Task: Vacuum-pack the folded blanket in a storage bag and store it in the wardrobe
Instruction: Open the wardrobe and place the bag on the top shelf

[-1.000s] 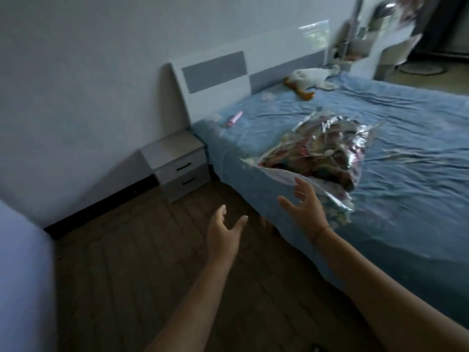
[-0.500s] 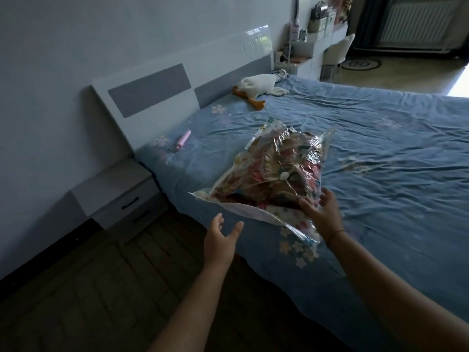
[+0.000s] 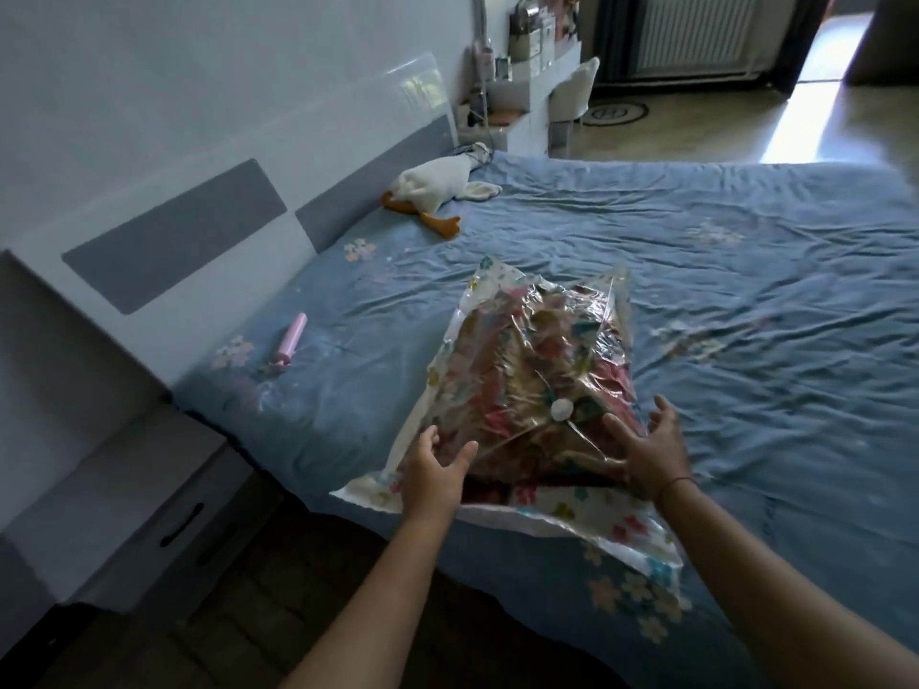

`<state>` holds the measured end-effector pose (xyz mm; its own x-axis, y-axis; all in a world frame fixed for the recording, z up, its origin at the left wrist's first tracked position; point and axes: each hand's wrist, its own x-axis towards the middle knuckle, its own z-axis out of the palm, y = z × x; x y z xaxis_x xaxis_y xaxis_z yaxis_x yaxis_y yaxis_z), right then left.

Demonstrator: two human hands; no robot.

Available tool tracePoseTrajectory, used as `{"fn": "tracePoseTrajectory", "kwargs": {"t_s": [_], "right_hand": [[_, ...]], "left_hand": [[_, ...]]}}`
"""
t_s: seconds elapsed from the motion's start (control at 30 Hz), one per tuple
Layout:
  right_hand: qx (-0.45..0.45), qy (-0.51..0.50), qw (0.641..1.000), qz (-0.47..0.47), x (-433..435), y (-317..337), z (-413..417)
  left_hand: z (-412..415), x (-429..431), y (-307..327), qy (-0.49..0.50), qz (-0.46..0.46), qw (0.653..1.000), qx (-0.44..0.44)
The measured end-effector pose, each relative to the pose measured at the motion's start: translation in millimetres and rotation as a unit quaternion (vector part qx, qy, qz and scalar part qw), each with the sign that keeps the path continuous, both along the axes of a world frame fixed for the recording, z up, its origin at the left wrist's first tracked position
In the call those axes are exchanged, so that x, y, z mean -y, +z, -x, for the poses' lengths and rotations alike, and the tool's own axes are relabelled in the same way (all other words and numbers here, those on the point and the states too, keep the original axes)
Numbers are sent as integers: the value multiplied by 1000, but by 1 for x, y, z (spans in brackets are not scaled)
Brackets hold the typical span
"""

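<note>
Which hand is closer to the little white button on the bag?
The right hand. Its thumb lies just beside the white valve on the bag; the left hand rests farther off, near the bag's left edge.

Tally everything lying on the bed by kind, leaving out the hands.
Storage bag, packed: 1
Plush duck: 1
Pink pump: 1
Total: 3
</note>
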<state>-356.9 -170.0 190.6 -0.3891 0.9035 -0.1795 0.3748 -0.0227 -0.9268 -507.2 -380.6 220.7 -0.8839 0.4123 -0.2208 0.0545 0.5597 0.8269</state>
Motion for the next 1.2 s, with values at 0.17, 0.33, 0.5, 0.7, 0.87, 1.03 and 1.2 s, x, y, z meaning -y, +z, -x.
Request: {"fn": "tracePoseTrajectory", "kwargs": {"t_s": [0.17,0.33,0.5,0.7,0.87,1.03,1.2], "right_hand": [[30,-51,998,24,-45,-19,33],[62,-47,996,31,-107,-38,82],[107,-54,991,66,-158,-73,125],[217,-38,973,66,-198,-101,168],[272,-25,955,113,-228,-145,188],[321,-30,936,139,-245,-183,205],[360,-42,922,134,-258,-215,222]], "left_hand": [[65,-64,-14,-37,37,999,-6],[119,-130,-37,-39,62,997,-7],[160,-185,-64,-40,76,996,33],[203,-242,-101,-50,130,988,61],[236,-295,-146,-45,163,975,145],[259,-323,-194,8,153,975,159],[275,-325,-230,24,165,980,105]]}}
